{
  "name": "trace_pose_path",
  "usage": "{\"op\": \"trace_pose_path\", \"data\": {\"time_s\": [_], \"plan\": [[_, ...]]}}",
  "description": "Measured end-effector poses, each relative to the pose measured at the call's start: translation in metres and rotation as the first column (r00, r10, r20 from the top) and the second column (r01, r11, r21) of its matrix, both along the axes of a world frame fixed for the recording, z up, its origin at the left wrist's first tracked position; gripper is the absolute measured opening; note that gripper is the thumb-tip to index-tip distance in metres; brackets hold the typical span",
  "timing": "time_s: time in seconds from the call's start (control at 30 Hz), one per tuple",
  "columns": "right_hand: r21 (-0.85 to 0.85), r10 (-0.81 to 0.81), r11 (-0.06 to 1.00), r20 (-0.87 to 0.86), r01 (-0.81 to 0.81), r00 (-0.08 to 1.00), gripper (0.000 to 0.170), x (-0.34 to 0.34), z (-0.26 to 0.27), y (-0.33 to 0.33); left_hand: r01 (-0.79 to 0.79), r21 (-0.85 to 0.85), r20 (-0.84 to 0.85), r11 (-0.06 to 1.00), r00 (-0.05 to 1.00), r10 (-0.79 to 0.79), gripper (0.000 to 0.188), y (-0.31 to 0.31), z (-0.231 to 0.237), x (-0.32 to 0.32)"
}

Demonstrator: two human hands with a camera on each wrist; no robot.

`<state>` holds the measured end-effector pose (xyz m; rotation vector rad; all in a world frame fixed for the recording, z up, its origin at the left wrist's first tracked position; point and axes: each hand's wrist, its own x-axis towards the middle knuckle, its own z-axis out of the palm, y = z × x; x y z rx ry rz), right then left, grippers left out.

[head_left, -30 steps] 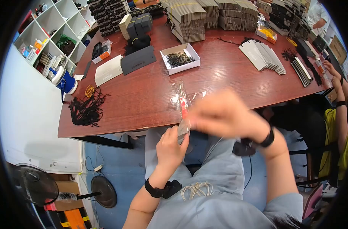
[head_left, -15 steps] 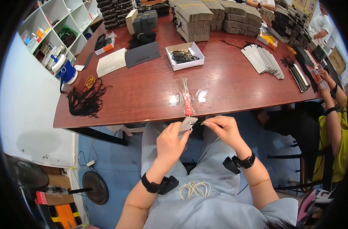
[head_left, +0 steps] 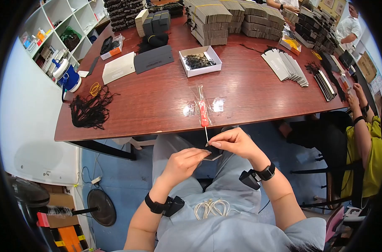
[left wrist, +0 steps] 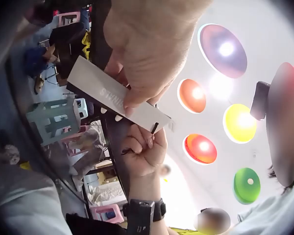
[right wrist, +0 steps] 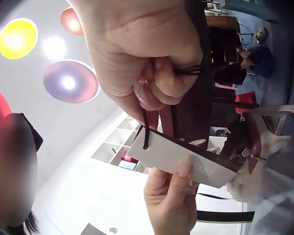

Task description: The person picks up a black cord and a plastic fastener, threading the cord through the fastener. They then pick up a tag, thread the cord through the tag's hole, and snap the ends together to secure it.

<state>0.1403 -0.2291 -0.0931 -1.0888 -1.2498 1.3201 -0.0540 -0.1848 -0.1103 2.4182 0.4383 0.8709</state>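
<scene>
My left hand point(head_left: 184, 165) holds a hang tag point(right wrist: 171, 152) between thumb and fingers, below the table's front edge. The tag's pale printed face shows in both wrist views, with a dark layer along one side. A thin black cord point(right wrist: 146, 129) runs through the hole near its end. My right hand point(head_left: 237, 143) pinches this cord just above the hole, its other fingers curled in, with more strands at them. A red-handled tool point(head_left: 203, 113) lies under clear tape on the table. Its thin metal shaft sticks out past the edge, its tip right at my right fingertips.
A white box point(head_left: 203, 72) of small black pieces stands mid-table. Black cords point(head_left: 90, 109) lie at left, fanned pale tags point(head_left: 283, 65) at right. Beyond are cream point(head_left: 119, 69) and dark cards point(head_left: 153, 61) and tall tag stacks point(head_left: 209, 33). A person in yellow point(head_left: 363, 147) sits at right.
My right hand swept from over the tool to the right with the cord, then came back in to the tool's tip. My left hand turned the tag and moved it down, off the shaft.
</scene>
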Motion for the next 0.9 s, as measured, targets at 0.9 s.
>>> {"op": "trace_pose_path", "data": {"time_s": [0.9], "plan": [[-0.017, 0.046, 0.995, -0.809, -0.101, 0.586, 0.014, 0.000, 0.015, -0.010, 0.060, -0.555, 0.052, 0.830, 0.998, -0.038, 0.022, -0.010, 0.003, -0.014]]}}
